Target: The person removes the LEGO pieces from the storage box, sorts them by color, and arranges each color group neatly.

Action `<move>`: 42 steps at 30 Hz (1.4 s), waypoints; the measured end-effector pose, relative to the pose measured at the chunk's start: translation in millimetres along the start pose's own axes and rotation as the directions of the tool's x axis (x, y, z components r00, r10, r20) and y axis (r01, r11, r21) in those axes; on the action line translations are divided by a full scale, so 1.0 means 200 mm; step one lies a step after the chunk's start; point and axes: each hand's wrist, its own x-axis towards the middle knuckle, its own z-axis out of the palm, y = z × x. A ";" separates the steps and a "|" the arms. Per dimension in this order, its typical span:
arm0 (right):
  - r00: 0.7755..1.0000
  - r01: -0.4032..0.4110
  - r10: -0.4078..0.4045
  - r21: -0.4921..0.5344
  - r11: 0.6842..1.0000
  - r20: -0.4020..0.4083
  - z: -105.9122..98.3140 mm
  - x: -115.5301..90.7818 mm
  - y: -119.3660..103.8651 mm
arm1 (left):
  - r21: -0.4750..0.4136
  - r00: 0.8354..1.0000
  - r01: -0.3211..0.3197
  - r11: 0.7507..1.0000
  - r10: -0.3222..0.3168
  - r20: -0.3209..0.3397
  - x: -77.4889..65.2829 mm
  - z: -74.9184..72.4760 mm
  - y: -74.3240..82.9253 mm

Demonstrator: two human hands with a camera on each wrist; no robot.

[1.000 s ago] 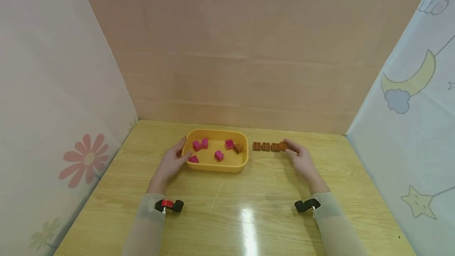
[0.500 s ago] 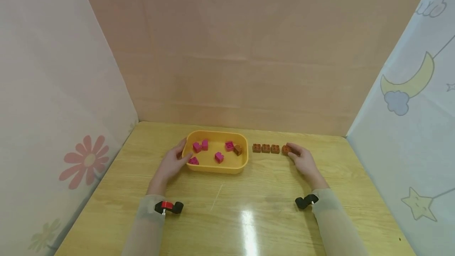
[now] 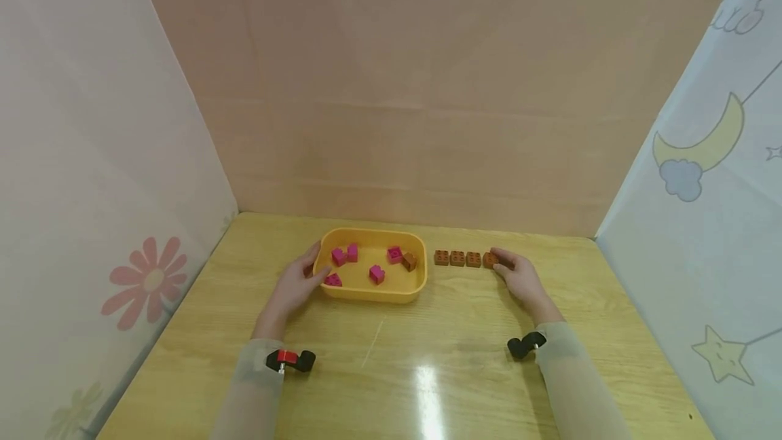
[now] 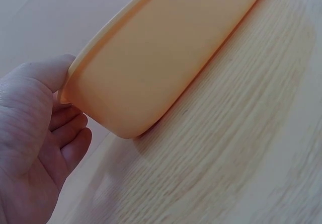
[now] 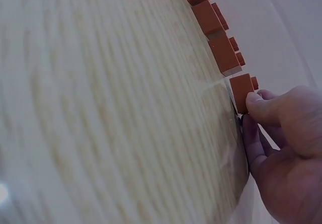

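My left hand grips the left end of the yellow tray, thumb over the rim and fingers outside, as the left wrist view also shows. Inside lie several pink bricks and one brown brick. To the right of the tray, a row of brown bricks stands studs up on the table. At the row's right end my right hand pinches another brown brick between thumb and fingers. A small gap separates it from its neighbour in the right wrist view.
The wooden table carries the tray and the row near its back edge. A beige backdrop rises behind. Patterned side panels flank the table left and right.
The brown brick in my right hand went from tilted against the row's end to apart on its right, then slightly back left. My left hand stays on the tray.
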 end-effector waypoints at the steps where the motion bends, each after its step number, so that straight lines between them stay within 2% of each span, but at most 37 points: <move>1: 1.000 0.002 -0.002 -0.005 1.000 0.000 0.00 0.00 0.00 | 0.001 1.000 -0.002 1.000 0.002 0.000 0.00 0.00 0.00; 15: 1.000 0.000 0.001 -0.082 0.997 0.007 0.00 0.02 -0.01 | -0.003 1.000 0.008 1.000 -0.008 -0.003 0.00 0.00 0.01; 28: 1.000 0.013 -0.012 -0.081 0.997 0.017 0.00 0.02 0.00 | 0.026 1.000 -0.012 1.000 0.012 0.001 0.01 0.00 -0.01; 42: 1.000 0.001 -0.001 -0.033 0.999 -0.007 0.00 0.01 0.01 | 0.014 1.000 0.016 1.000 -0.016 0.006 0.00 0.00 0.00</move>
